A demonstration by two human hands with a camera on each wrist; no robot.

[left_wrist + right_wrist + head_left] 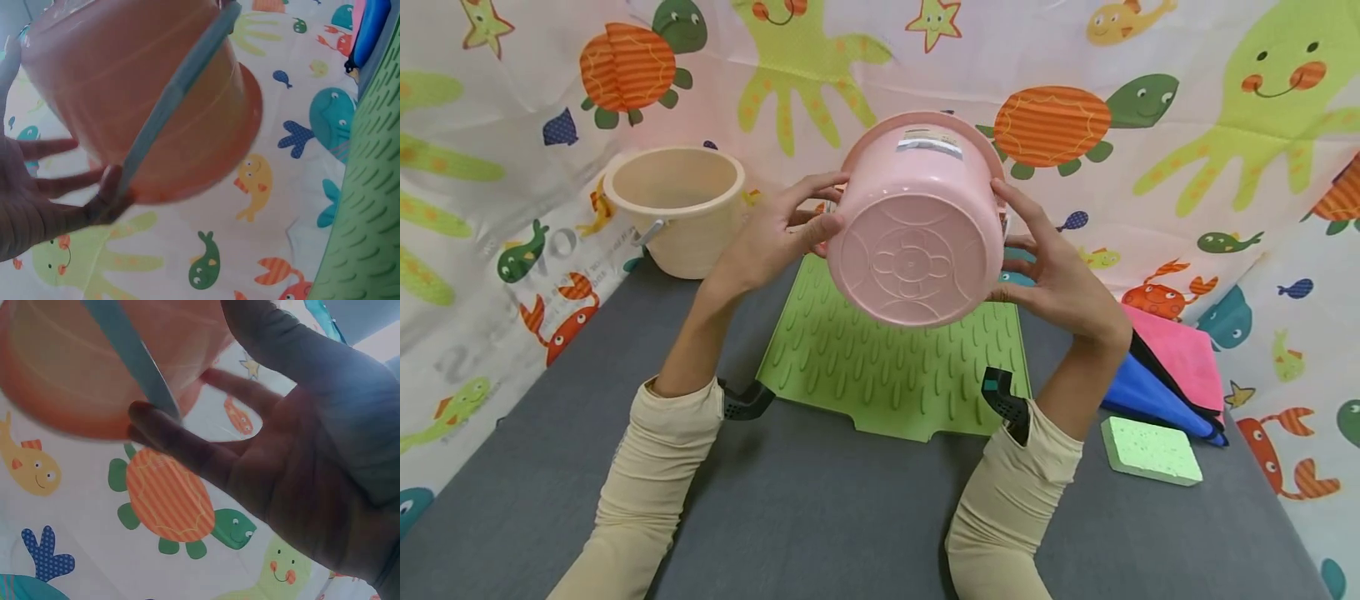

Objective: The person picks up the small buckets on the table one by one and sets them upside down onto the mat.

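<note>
A pink bucket (913, 258) is held up above the green mat, tipped so that its flower-patterned base faces me. A label (930, 142) shows on its side near the rim. My left hand (767, 237) grips the bucket's left side, its thumb near the base and fingers toward the rim. On the opposite side my right hand (1052, 275) holds it, fingers spread along the wall. The grey handle (178, 87) crosses the bucket's wall in the left wrist view, with left fingertips at its lower end. Right fingertips touch the handle (140, 356) in the right wrist view.
Beneath the bucket, a green ridged mat (887, 367) lies on the grey table (835, 508). A cream bucket (692, 242) stands at the back left. Folded pink (1183, 350) and blue cloths (1150, 396) lie right, behind a pale green sponge (1150, 450). A patterned curtain (895, 75) hangs behind.
</note>
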